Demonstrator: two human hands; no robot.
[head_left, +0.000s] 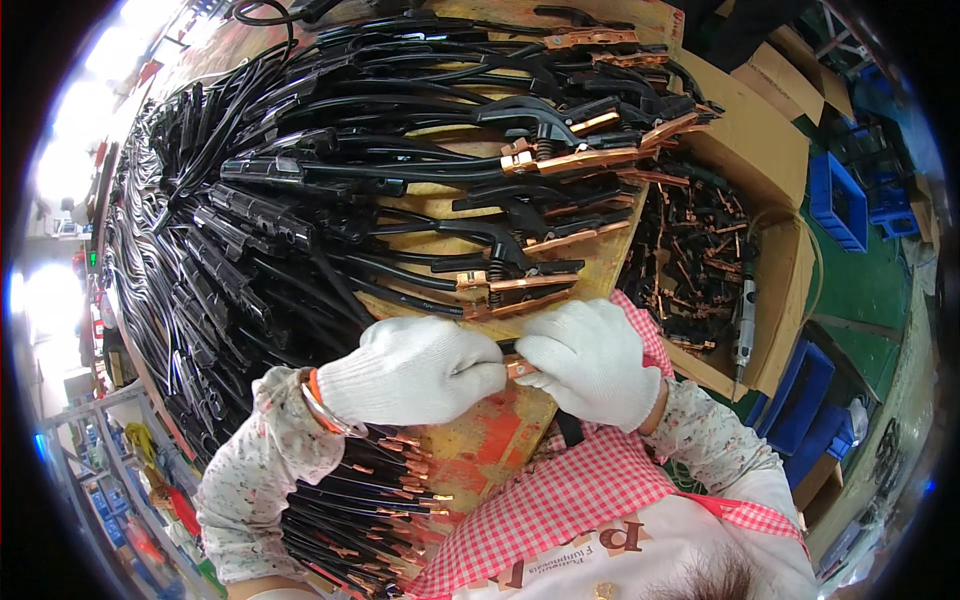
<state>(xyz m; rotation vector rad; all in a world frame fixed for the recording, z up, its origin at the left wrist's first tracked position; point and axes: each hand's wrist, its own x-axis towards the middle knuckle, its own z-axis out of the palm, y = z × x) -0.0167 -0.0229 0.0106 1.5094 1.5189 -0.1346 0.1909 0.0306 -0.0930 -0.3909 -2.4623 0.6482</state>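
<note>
Left hand: the white-gloved left hand [415, 370] has its fingers curled closed at one end of a clamp [518, 368] — its grip partly hidden.
Right hand: the gloved right hand [590, 362] pinches the other end.
Clamp: between the two hands, a bit of copper showing.
Desk: the worn yellow desk [490, 440] lies beneath both hands.
Cables: black cables [150, 270] heap left of the left hand; copper-tipped leads [350, 510] lie below it.
Box: right of the right hand, a cardboard box [785, 270] holds more clamps — a grey tool [745, 325] at its side.
</note>
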